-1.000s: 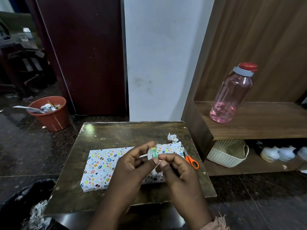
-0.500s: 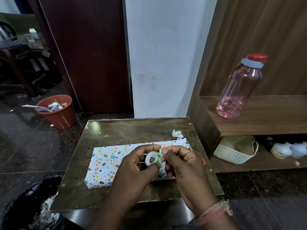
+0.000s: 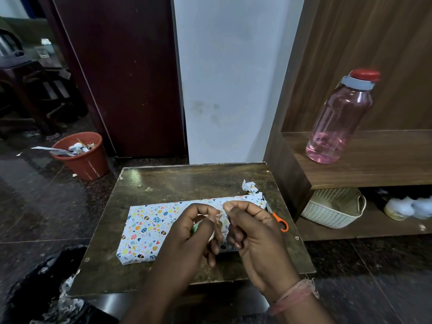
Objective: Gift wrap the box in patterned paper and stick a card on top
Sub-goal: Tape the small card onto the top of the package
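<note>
Item: flat rectangular box wrapped in white paper with a multicoloured egg-and-heart pattern, lying at the centre of the dark worn wooden surface, its right half behind your hands. Your left hand has its fingers curled round a small white roll of tape with a green core; your right hand pinches at the tape's free end between thumb and forefinger, just above the box. Step judged: drawing off tape; wrapping looks done, and no card is visible. Next move calls for a clean strip, cut or torn. Orange-handled scissors at 3 o'clock of the box; crumpled paper scrap at 1 o'clock.
</note>
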A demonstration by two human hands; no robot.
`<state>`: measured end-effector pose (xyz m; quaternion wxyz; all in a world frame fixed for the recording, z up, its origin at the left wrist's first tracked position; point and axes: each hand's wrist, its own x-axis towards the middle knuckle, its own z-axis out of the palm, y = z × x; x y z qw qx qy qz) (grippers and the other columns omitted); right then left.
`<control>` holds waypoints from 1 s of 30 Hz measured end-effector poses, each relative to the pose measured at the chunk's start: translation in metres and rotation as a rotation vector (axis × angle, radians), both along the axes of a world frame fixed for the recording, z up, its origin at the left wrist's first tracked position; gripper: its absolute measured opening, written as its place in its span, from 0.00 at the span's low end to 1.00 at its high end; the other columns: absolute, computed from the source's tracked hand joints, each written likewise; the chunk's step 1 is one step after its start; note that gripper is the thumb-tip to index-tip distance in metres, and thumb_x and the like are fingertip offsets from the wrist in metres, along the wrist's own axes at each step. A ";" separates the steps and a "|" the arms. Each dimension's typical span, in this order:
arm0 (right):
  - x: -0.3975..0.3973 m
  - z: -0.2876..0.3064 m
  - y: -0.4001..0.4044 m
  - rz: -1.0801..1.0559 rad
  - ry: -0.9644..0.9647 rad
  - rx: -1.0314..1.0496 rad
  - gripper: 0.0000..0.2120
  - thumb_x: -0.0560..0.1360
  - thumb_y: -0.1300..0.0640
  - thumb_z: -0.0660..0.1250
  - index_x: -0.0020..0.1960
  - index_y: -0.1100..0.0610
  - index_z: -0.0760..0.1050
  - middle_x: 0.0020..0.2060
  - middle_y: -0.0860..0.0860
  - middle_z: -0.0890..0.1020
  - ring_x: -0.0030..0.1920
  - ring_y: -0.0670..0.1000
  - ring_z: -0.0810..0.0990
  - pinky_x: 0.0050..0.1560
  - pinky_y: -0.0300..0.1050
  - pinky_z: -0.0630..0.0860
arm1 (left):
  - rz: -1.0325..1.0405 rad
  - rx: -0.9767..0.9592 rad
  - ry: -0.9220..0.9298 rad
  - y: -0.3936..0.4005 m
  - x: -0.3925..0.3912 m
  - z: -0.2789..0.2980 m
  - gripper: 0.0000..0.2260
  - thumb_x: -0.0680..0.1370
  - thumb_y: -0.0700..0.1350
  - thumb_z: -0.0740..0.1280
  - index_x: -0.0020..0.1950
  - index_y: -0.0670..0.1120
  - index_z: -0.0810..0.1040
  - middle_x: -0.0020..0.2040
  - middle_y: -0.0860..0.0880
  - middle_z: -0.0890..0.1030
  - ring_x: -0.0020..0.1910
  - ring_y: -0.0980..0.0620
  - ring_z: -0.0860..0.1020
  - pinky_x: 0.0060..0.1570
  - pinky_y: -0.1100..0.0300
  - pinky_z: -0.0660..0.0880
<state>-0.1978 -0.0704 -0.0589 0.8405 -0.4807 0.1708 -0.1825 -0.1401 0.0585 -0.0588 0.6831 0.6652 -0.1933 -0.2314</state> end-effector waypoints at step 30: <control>0.002 -0.008 -0.004 -0.102 0.185 -0.332 0.11 0.76 0.44 0.71 0.48 0.52 0.82 0.35 0.53 0.78 0.31 0.50 0.70 0.33 0.46 0.69 | 0.183 0.003 -0.016 0.001 0.003 -0.003 0.07 0.79 0.43 0.70 0.44 0.47 0.87 0.31 0.56 0.79 0.30 0.48 0.67 0.35 0.55 0.67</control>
